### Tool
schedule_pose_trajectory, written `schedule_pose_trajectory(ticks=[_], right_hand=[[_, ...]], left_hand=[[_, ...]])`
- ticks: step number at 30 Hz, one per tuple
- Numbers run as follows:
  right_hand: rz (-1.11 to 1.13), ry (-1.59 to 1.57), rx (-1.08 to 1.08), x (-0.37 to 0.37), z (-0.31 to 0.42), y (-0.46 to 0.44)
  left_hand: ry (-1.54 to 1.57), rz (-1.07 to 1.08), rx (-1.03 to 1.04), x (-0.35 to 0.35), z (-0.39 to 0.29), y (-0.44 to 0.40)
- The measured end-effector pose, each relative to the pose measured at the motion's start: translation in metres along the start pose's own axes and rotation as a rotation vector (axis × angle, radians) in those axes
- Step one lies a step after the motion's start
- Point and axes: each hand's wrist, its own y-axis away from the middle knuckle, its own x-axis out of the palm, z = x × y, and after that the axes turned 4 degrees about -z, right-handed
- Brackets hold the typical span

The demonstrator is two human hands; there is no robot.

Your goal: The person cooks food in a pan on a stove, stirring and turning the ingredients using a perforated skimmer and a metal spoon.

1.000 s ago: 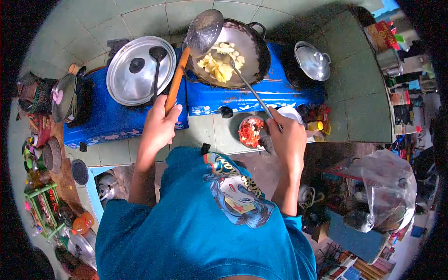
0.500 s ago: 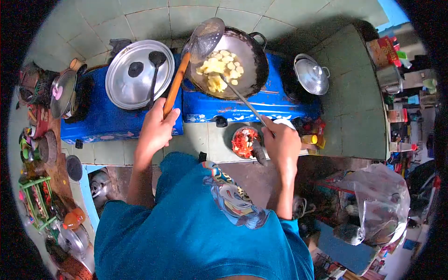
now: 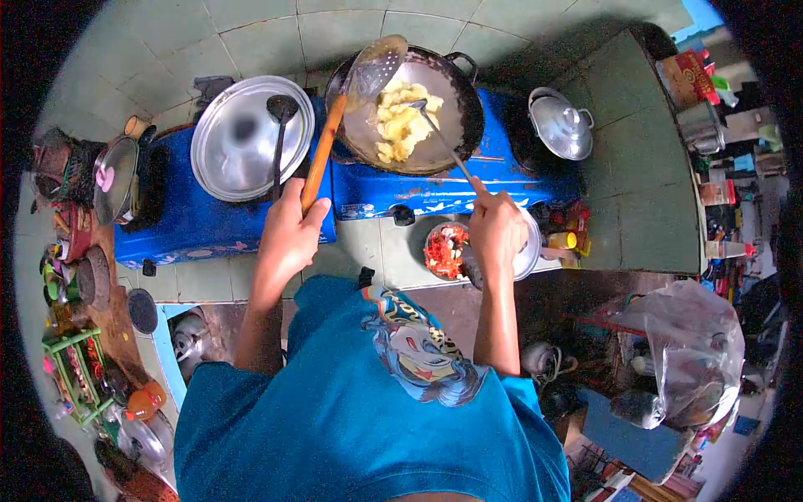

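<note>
My left hand [image 3: 292, 232] is closed round the wooden handle of a skimmer [image 3: 376, 74], whose perforated metal head is tilted over the left rim of the wok [image 3: 456, 125]. My right hand [image 3: 497, 226] grips the thin handle of a metal spoon [image 3: 447, 144]; its tip touches the pale yellow pieces [image 3: 404, 125] heaped in the middle of the wok. I cannot tell exactly what food the pieces are. Below the wok, close to my right hand, stands a bowl of chopped red and white ingredients [image 3: 446, 251]. Part of that bowl is hidden behind my hand.
A blue stove [image 3: 376, 201] carries the wok, a large silver lid [image 3: 226, 151] with a black ladle [image 3: 278, 125] on it, and a small lidded pot [image 3: 562, 125]. A white plate [image 3: 529, 251] lies partly behind my right hand. A tiled wall [image 3: 259, 50] rises behind.
The pale pieces have been turned over and spread upward in the wok. The spoon tip has moved up and right, my right hand slightly left. My left hand keeps hold of the skimmer.
</note>
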Motion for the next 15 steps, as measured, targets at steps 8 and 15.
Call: schedule_pose_trajectory(ticks=[8, 15], right_hand=[[0.193, -0.163, 0.091, -0.093, -0.002, 0.021], [0.216, -0.125, 0.056, -0.069, -0.004, 0.027]], left_hand=[[-0.02, 0.024, 0.018, -0.005, -0.002, 0.001], [-0.03, 0.011, 0.006, -0.004, 0.001, 0.002]])
